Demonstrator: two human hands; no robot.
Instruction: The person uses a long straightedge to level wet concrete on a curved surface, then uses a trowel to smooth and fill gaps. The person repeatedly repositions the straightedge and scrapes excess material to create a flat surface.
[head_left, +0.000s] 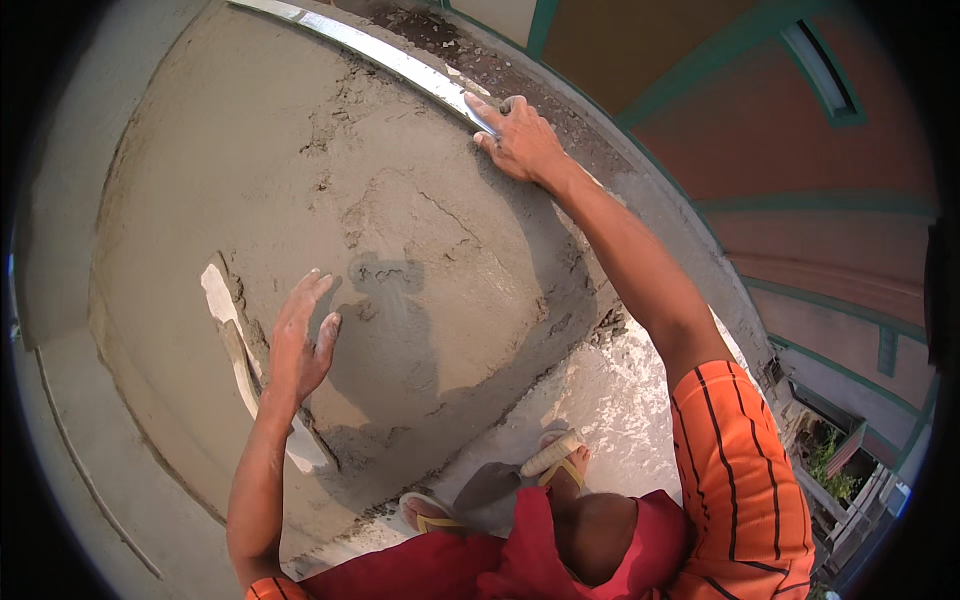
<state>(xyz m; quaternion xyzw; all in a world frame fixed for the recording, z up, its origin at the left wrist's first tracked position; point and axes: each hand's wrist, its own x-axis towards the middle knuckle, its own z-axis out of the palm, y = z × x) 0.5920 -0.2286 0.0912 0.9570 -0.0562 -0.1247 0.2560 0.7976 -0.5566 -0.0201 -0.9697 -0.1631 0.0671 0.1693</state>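
Note:
My right hand grips the near end of a long silvery metal straightedge, thumb and fingers around it. The bar runs away to the upper left along the edge of a grey wet mortar surface. My left hand hovers over the mortar, fingers extended and thumb apart, holding nothing. Just beyond its wrist lies a long flat float with a wooden handle, partly hidden by my forearm. Both hands have pale mortar smears.
My feet in sandals stand on a pale rough strip at the near edge of the mortar. A wall with green trim rises on the right. Broken rubble lies beyond the straightedge. A thin rod lies at left.

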